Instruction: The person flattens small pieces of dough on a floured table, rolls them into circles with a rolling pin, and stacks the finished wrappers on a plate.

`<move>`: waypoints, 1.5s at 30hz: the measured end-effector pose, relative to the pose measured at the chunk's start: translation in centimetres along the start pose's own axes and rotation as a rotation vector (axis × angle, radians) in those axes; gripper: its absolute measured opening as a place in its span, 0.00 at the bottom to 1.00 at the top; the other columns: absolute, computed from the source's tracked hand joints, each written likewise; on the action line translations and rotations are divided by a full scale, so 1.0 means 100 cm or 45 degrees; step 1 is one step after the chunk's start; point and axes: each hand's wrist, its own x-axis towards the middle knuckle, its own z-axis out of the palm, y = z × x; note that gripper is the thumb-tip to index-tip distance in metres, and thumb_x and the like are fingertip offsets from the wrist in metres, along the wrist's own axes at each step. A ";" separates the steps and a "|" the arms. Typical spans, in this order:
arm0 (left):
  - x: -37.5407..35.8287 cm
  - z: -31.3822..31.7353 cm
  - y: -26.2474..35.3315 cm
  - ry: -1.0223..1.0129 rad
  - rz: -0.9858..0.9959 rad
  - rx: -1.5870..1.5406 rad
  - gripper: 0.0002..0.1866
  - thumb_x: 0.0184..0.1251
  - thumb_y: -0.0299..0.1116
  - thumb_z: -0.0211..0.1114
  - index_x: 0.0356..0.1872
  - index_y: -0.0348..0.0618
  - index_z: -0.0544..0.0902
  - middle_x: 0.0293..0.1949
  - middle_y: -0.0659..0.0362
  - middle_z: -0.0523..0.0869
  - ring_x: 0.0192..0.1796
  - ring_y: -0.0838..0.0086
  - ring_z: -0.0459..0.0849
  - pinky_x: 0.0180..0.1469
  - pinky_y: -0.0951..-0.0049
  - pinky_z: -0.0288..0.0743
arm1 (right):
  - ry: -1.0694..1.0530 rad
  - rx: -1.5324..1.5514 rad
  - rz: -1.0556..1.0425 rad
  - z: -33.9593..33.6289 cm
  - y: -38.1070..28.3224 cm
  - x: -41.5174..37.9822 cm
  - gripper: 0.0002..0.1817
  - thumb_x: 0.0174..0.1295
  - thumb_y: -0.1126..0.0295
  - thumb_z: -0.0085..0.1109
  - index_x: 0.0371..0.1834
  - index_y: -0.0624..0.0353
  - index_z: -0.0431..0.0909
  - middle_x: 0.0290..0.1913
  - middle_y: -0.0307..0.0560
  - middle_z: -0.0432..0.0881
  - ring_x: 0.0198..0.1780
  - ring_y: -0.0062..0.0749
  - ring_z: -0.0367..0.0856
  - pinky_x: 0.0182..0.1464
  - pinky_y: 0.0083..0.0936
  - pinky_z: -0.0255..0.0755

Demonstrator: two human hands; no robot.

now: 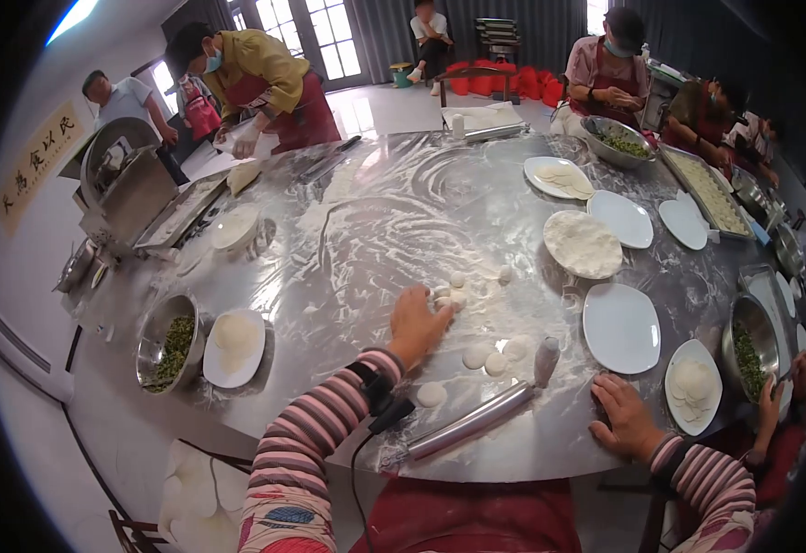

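My left hand (419, 324) reaches forward over the floured metal table, thumb apart from the fingers, right beside a cluster of small dough pieces (457, 279). It seems to touch the nearest ones; its fingertips are partly hidden. Flattened dough rounds (495, 364) lie nearer to me, with another dough round (432, 394) closer to the edge. A metal rolling pin (472, 421) rests diagonally between my arms, a grey handle at its far end. My right hand (626, 417) lies on the tabletop near the front edge, fingers spread, holding nothing.
To the right are a white plate (621, 328), a plate of wrappers (693, 392), a flour dish (583, 244) and a bowl of green filling (751, 355). On the left stand another filling bowl (171, 346) and wrapper plate (234, 350). Co-workers stand or sit around the table.
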 end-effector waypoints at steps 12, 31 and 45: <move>-0.053 -0.062 -0.050 -0.150 0.012 -0.458 0.14 0.46 0.29 0.67 0.35 0.39 0.75 0.31 0.52 0.78 0.35 0.64 0.79 0.39 0.69 0.73 | 0.087 0.085 -0.015 0.009 0.004 -0.005 0.33 0.47 0.63 0.63 0.57 0.67 0.69 0.61 0.59 0.69 0.64 0.56 0.65 0.66 0.46 0.57; -0.135 -0.107 -0.098 -0.083 0.172 -0.184 0.26 0.50 0.35 0.72 0.54 0.42 0.78 0.49 0.54 0.84 0.57 0.58 0.79 0.62 0.62 0.67 | 0.067 0.043 0.044 0.011 -0.007 -0.006 0.32 0.48 0.65 0.61 0.59 0.67 0.67 0.63 0.60 0.67 0.65 0.58 0.63 0.68 0.46 0.56; -0.092 -0.082 -0.056 -0.259 0.339 0.503 0.41 0.62 0.56 0.57 0.66 0.32 0.62 0.68 0.38 0.60 0.71 0.46 0.56 0.71 0.51 0.48 | -0.043 0.046 0.069 0.009 -0.003 0.003 0.32 0.51 0.64 0.57 0.60 0.69 0.66 0.64 0.62 0.65 0.66 0.60 0.61 0.69 0.47 0.53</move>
